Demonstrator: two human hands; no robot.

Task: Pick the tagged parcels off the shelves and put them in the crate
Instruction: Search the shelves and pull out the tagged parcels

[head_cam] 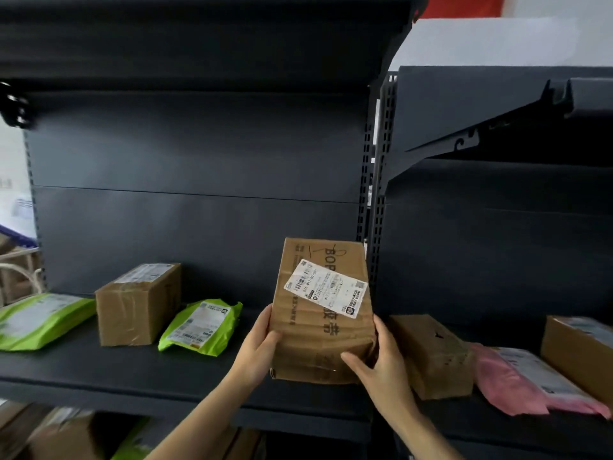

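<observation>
A brown cardboard parcel with a white shipping label on top is held over the front of the dark shelf. My left hand grips its left side, thumb on top. My right hand holds its right side, thumb across the near face. On the shelf lie another taped cardboard box, a green mailer bag with a label, and a second green mailer at the far left. No crate is in view.
The neighbouring shelf on the right holds a cardboard box, a pink mailer and another box at the edge. An upper shelf overhangs. More parcels sit blurred on the lower shelf.
</observation>
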